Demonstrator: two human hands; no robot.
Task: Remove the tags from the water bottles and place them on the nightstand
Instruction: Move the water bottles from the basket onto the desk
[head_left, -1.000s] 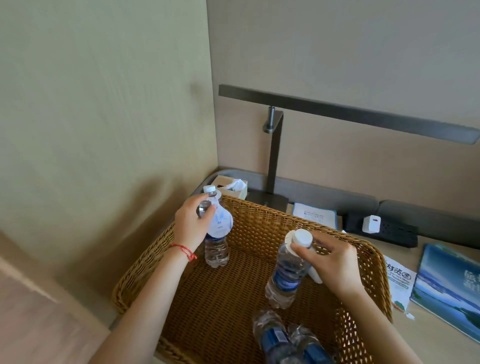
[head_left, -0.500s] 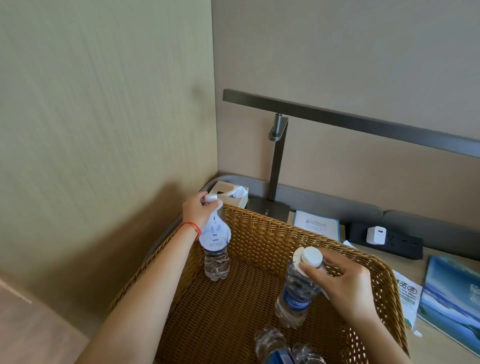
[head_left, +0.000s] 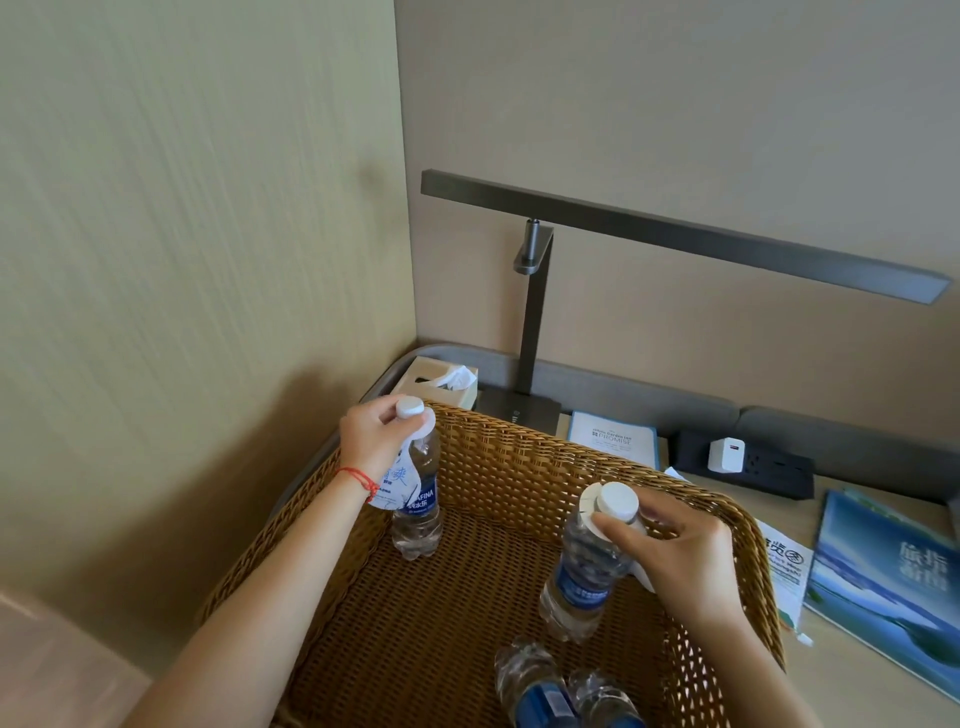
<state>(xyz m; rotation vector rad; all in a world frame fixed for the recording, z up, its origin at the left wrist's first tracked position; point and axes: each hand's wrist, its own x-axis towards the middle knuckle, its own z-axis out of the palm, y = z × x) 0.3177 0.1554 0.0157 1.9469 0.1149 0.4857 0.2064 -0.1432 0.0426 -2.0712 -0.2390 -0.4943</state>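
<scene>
Two Aquafina water bottles stood upright in the wicker basket (head_left: 519, 467), one under each hand. Left hand (head_left: 376, 434) gripped the neck of the far-left bottle (head_left: 418, 512), fingers curled round it just under the white cap (head_left: 410, 407); its paper tag (head_left: 397, 480) hung below the grip, against the bottle's shoulder, collar ring not yet off the neck. Right hand (head_left: 675, 551) pinched the second bottle (head_left: 584, 577) at its cap (head_left: 616, 501), thumb and fingers closed on the neck and on the white tag collar (head_left: 589, 512) seated there. Two more bottles (head_left: 545, 691) lay flat in the basket, nearer the body than the right grip.

Judged step: lifting both bottles out, tags not yet removed. Next move would call for freeing one hand, or bracing a bottle, so each collar could be slipped up over its cap. Bare desk (head_left: 857, 691) lay to the right of the right grip, beside a leaflet (head_left: 784, 566) and a blue booklet (head_left: 893, 587).
</scene>
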